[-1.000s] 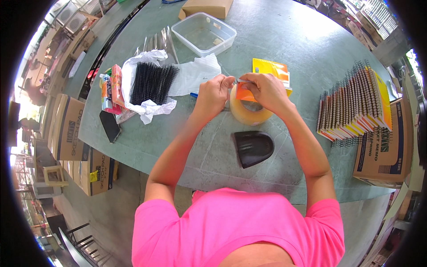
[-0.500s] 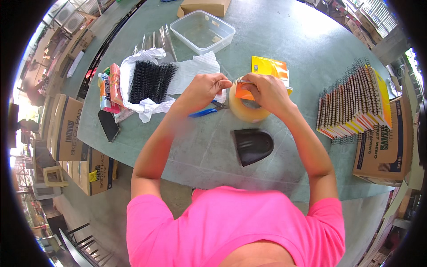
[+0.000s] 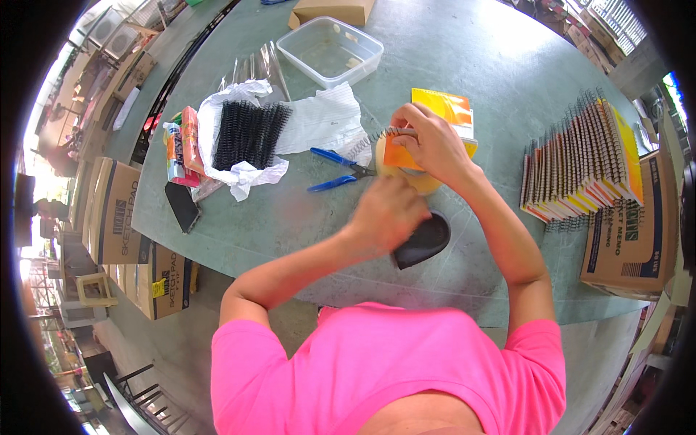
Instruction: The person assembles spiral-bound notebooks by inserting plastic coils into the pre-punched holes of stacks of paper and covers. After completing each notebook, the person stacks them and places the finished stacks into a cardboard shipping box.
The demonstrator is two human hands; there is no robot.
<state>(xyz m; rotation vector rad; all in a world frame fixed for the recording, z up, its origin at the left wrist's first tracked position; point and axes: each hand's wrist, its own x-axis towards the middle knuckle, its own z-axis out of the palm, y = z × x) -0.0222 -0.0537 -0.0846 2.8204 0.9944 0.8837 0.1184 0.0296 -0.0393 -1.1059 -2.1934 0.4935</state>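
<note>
My right hand point(image 3: 433, 141) is closed on a small orange memo pad point(image 3: 396, 156). A dark spiral coil point(image 3: 382, 133) runs along the pad's top edge, its free end sticking out to the left. Beneath the pad lies a roll of clear tape point(image 3: 428, 184), partly hidden. Smeared by motion, my left hand point(image 3: 391, 216) hovers over the table between the tape and a black rounded object point(image 3: 428, 243), covering part of that object. Blue-handled cutting pliers point(image 3: 335, 156) lie spread to the left of the tape. Yellow-and-orange memo covers point(image 3: 442, 106) lie just beyond my right hand.
Black spiral coils point(image 3: 248, 135) are heaped on white paper point(image 3: 319, 123) at left, beside colourful packets point(image 3: 181, 152) and a dark flat object point(image 3: 182, 206). A clear plastic tub point(image 3: 330, 54) stands farther back. Coil-bound memo pads point(image 3: 580, 163) are stacked at right near a carton point(image 3: 627, 246).
My left hand has let go of the coil's end and swept down and right toward the black object. My right hand stays nearly in place with the pad. The pliers are now uncovered.
</note>
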